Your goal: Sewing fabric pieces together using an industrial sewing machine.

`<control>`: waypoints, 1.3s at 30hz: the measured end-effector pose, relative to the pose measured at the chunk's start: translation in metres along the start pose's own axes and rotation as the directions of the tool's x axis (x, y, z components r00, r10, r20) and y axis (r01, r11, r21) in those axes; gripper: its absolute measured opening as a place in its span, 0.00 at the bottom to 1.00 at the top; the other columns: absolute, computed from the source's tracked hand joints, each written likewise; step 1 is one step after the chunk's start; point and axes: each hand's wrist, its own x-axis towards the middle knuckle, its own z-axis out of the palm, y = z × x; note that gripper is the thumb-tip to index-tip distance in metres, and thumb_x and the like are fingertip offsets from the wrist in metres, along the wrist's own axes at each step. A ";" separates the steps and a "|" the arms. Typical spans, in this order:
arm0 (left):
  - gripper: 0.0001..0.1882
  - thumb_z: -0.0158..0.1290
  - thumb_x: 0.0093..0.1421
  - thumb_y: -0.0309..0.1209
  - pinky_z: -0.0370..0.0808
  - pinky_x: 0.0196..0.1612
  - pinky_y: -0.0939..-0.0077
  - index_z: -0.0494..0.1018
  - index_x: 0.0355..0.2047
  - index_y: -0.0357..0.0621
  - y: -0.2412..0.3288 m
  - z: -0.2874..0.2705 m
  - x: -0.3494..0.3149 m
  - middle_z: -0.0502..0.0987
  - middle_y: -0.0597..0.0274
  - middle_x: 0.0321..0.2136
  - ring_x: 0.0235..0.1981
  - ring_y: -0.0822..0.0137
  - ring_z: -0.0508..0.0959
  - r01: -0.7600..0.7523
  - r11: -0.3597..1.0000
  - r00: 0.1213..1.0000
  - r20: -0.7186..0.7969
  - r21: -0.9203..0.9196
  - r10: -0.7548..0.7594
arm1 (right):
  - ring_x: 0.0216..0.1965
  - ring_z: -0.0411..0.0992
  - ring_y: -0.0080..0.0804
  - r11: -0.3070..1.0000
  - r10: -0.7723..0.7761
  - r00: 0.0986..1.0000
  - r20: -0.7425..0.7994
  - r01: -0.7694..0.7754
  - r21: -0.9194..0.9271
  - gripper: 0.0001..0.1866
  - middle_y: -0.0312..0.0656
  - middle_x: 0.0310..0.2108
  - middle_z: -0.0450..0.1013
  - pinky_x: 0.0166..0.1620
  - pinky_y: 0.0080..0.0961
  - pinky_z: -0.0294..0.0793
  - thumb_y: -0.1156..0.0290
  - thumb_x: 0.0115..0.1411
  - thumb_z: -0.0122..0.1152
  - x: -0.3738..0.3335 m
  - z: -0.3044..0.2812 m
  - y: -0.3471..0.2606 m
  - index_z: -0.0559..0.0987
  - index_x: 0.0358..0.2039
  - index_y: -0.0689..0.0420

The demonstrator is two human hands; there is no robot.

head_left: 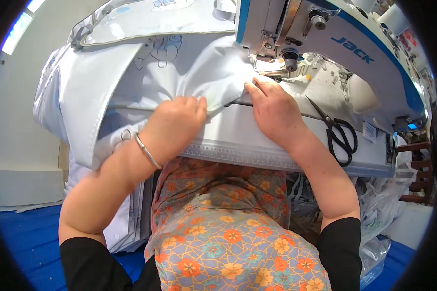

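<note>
Both hands clamp the white fabric [199, 77]: left hand [179, 119] bunches the fold, right hand [272, 106] presses it flat beside the sewing machine [335, 43] needle. Scissors [337, 131] lie on the worktop [277, 145].

Short black sleeves [90, 262] end just above both elbows, leaving the forearms bare. On the left wrist there's a thin silver bangle [147, 151], plain and smooth. Across the lap, an apron or dress [228, 228] in grey-blue, covered with orange flowers and a yellow web of lines.
</note>
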 end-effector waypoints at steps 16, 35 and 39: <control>0.05 0.51 0.53 0.25 0.79 0.33 0.66 0.74 0.31 0.40 0.056 0.013 0.084 0.78 0.56 0.26 0.30 0.55 0.81 0.122 0.912 0.991 -0.008 -0.392 -0.136 | 0.49 0.76 0.45 0.983 -0.041 0.995 -0.091 0.057 0.174 0.16 0.47 0.46 0.78 0.53 0.36 0.76 0.77 0.52 0.61 0.001 -0.001 0.016 0.81 0.44 0.60; 0.16 0.52 0.56 0.28 0.77 0.50 0.57 0.79 0.43 0.36 -0.033 -0.142 0.087 0.81 0.42 0.35 0.40 0.44 0.81 -0.162 0.956 0.986 -0.007 -0.246 0.165 | 0.41 0.76 0.50 0.806 -0.096 0.991 -0.091 0.131 0.577 0.16 0.49 0.39 0.78 0.44 0.39 0.76 0.77 0.47 0.69 -0.007 -0.033 -0.097 0.80 0.39 0.59; 0.15 0.52 0.59 0.35 0.78 0.47 0.58 0.83 0.36 0.40 -0.005 -0.080 0.079 0.83 0.44 0.37 0.39 0.48 0.83 0.186 0.932 0.864 0.504 -0.310 -0.005 | 0.41 0.77 0.51 0.790 -0.015 0.906 0.423 -0.248 0.561 0.12 0.51 0.39 0.78 0.44 0.40 0.76 0.74 0.51 0.69 -0.048 -0.047 -0.071 0.82 0.37 0.61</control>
